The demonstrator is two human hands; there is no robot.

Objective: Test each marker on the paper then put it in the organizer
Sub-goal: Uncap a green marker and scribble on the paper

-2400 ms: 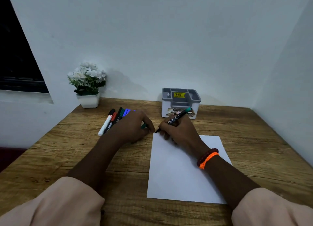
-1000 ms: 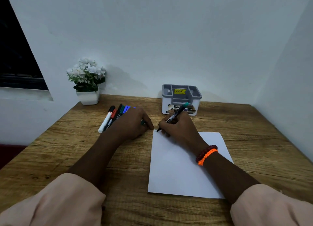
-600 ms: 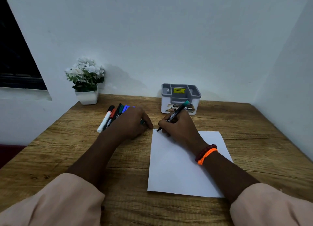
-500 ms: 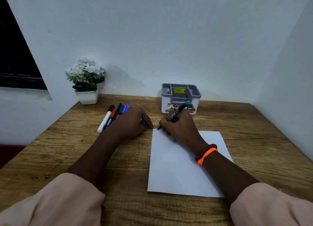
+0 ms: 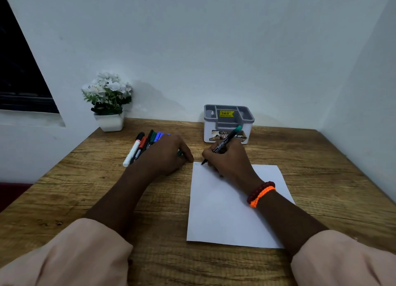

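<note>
Right hand [image 5: 230, 160]: grip is closed round a black marker [image 5: 225, 143] with a green end, held tilted, tip down at the far-left corner of the paper [image 5: 231, 210]. A small faint zigzag scribble [image 5: 196, 164] is seen on the paper just left of the tip (whether the tip is touching the sheet cannot be told). Heel of the hand is rested on the paper. A dark red bracelet [image 5: 258, 191] and an orange one [image 5: 261, 195] are worn side by side on that wrist.

Left hand [image 5: 169, 154]: laid knuckles-up on the wooden surface [image 5: 321, 178], just left of the paper's far corner, fingers curled. A bit of green [image 5: 179, 153] is seen under the fingers (likely the cap, but not confirmed), so the left grip state cannot be told.

Spare markers [image 5: 141, 146] are bunched on the surface just beyond and left of the left hand: one white-bodied with black cap, one red-capped, one green, blue ones partly hidden behind the hand.

Organizer [image 5: 228, 123]: grey top, white body, yellow sticker inside, set near the far wall, beyond the right hand. The held marker's green end is overlapped against its front in this view.

White potted flowers [image 5: 108, 102] are placed at the far-left corner of the surface, against the wall. Pale sleeves [image 5: 70, 255] are seen at the bottom edge.
</note>
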